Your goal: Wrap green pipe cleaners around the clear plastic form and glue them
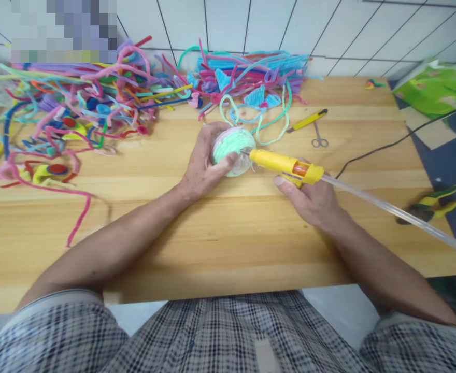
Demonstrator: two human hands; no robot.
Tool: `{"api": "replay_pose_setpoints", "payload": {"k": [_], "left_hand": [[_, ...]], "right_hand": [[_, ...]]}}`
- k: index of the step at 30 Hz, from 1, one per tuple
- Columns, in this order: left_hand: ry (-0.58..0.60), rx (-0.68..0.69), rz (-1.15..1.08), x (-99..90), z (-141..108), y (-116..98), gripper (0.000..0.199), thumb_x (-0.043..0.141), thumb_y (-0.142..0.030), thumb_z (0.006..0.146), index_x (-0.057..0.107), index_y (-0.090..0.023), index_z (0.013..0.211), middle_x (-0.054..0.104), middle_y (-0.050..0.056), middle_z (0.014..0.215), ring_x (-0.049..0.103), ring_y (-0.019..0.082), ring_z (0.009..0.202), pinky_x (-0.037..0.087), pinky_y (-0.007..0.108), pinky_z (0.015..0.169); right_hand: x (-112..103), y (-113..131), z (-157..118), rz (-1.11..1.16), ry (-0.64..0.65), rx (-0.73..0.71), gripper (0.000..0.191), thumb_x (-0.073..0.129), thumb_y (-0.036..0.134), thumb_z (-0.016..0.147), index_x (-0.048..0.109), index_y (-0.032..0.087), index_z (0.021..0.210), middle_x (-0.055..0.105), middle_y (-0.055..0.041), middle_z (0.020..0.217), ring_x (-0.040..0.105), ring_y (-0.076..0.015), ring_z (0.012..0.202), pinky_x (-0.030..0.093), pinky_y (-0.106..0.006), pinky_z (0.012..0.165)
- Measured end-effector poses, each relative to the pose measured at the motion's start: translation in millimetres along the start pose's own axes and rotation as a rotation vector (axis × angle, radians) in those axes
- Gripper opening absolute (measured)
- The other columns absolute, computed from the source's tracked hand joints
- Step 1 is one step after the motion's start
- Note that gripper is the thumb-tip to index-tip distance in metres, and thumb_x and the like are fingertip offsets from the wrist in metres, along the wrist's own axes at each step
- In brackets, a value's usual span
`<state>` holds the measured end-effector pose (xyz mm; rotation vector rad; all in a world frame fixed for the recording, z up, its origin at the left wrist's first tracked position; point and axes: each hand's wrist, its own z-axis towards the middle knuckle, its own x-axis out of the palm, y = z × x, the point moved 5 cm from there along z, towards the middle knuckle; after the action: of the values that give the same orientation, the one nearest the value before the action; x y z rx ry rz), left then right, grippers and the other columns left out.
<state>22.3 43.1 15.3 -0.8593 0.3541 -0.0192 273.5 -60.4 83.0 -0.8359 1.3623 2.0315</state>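
My left hand grips a green ball; my right hand grips a yellow glue gun, nozzle touching the ball.

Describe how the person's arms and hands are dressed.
Both hands, left and right, are bare: no gloves, rings or watch show. The forearms are bare as well. Short sleeves in a dark-and-white check begin near the elbows, matching the checked cloth at the lap.

Pale green pipe-cleaner ball, yellow glue gun nozzle touching its side
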Motion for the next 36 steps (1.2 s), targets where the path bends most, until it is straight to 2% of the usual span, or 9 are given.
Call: {"api": "replay_pose_setpoints", "payload": {"k": [8, 14, 17, 28, 32, 36], "left_hand": [[-0.012, -0.005, -0.006, 1.6, -0.3, 0.3, 0.064, 0.072, -0.077, 0.107, 0.058, -0.037, 0.155, 0.068, 0.01, 0.151, 0.069, 0.035, 0.145, 0.058, 0.062, 0.13], [0.001, -0.007, -0.012, 0.2, 0.7, 0.6, 0.064, 0.074, -0.076, 0.107, 0.058, -0.035, 0.154, 0.068, 0.011, 0.152, 0.069, 0.035, 0.146, 0.058, 0.059, 0.13], [0.017, -0.005, -0.011, -0.4, 1.7, 0.1, 0.064, 0.075, -0.076, 0.106, 0.058, -0.036, 0.153, 0.068, 0.01, 0.151, 0.069, 0.034, 0.145, 0.057, 0.058, 0.128], [-0.008, -0.009, -0.007, -0.1, 1.2, 1.3, 0.067, 0.075, -0.078, 0.105, 0.058, -0.033, 0.152, 0.068, 0.011, 0.15, 0.069, 0.034, 0.144, 0.057, 0.057, 0.129], [-0.01, -0.01, -0.018, 0.4, 0.9, 2.1, 0.068, 0.075, -0.079, 0.104, 0.058, -0.034, 0.152, 0.068, 0.011, 0.15, 0.07, 0.034, 0.143, 0.059, 0.057, 0.128], [-0.002, -0.007, -0.02, 0.6, 1.2, 1.2, 0.067, 0.075, -0.078, 0.105, 0.057, -0.034, 0.152, 0.069, 0.011, 0.15, 0.07, 0.034, 0.143, 0.059, 0.058, 0.128]], "right_hand": [[2.5, -4.5, -0.2, 0.043, -0.01, 0.053, 0.044, 0.06, 0.076, 0.109, 0.063, 0.033, 0.098, 0.074, -0.0037, 0.083, 0.072, -0.0299, 0.077, 0.059, -0.045, 0.069], [3.1, -2.8, 2.0, 0.081, -0.034, 0.041, 0.037, 0.064, 0.068, 0.107, 0.062, 0.031, 0.102, 0.073, -0.0031, 0.083, 0.073, -0.03, 0.077, 0.062, -0.046, 0.074], [2.5, -1.9, 2.2, 0.084, -0.033, 0.052, 0.04, 0.063, 0.071, 0.106, 0.063, 0.031, 0.103, 0.073, -0.0031, 0.082, 0.073, -0.0296, 0.078, 0.063, -0.045, 0.074], [-0.7, 0.9, 1.2, 0.087, -0.007, 0.057, 0.047, 0.066, 0.067, 0.109, 0.057, 0.031, 0.08, 0.063, -0.0014, 0.068, 0.072, -0.0284, 0.072, 0.062, -0.045, 0.069], [1.7, -3.9, 2.6, 0.144, 0.013, 0.071, 0.043, 0.067, 0.063, 0.108, 0.059, 0.031, 0.081, 0.061, -0.0004, 0.067, 0.068, -0.0267, 0.069, 0.059, -0.042, 0.064], [2.7, -5.8, 4.6, 0.193, 0.012, 0.082, 0.04, 0.067, 0.06, 0.108, 0.062, 0.029, 0.082, 0.059, 0.0026, 0.063, 0.06, -0.0212, 0.06, 0.051, -0.037, 0.058]]}}
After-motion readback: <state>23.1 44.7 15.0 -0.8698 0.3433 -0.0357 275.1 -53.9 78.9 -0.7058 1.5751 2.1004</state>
